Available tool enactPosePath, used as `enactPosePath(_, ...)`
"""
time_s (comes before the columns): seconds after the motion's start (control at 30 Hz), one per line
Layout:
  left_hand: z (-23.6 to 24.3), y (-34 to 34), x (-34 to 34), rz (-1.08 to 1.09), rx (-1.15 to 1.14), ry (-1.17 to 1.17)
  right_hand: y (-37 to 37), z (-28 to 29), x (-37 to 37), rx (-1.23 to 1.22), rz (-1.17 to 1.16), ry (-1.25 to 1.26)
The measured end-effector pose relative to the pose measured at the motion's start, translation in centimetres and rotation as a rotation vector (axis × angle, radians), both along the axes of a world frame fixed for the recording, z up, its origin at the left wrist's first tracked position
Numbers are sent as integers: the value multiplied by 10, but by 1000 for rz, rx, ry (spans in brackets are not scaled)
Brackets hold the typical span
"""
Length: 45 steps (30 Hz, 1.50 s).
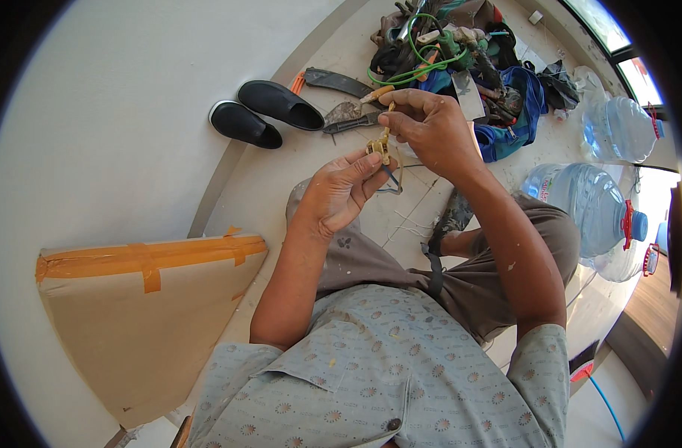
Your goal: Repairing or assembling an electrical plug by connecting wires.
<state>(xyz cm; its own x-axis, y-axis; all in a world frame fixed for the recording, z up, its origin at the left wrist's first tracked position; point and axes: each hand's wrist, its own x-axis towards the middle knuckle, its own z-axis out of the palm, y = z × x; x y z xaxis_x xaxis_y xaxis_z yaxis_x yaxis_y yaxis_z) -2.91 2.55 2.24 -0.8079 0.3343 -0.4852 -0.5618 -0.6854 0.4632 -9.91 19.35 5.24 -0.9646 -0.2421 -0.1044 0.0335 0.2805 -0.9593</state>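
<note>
the person's left hand (341, 187) is closed, thumb and fingers squeezing a small yellow part (378, 148). it is lumpy and blocky, a bit shiny, and it sits up in the air over the bent legs. the right hand (436, 131) pinches a thin yellow strip (388, 128) between thumb and pointing finger, just above the part. i can't tell what the strip is made of. a bendy blue-gray wire (391, 185) hangs beneath. past the hands, a dusty trowel (344, 113) with a wooden handle lies on the smooth pale floor, near two soft black shoes (279, 104). a loopy green cord (412, 77) lies over a messy tool pile by a floppy blue cloth bag (526, 104). on the left leans a flat brown cardboard piece (154, 328) with shiny orange tape (150, 278). the round, clear plastic bottle (576, 205) on the right has printing on its side. the thin gray shirt (371, 358) has sun-shaped dots and tiny printed marks.
</note>
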Motion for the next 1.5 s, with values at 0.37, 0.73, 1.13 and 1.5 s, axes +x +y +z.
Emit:
enactPosePath(0.37, -8, -4, 3, -19, 8, -3, 0, 4, -3, 45, 51, -26)
enactPosePath(0.73, -9, -5, 6, 1, 55, 7, 0, -1, -6, -16, 93, 4)
enactPosePath(1.13, -8, -2, 8, -11, 21, -8, 4, -9, -6, -135, 140, -76)
enactPosePath(1.5, -10, -3, 2, -11, 51, -5, 2, -7, -5, -136, 94, -86)
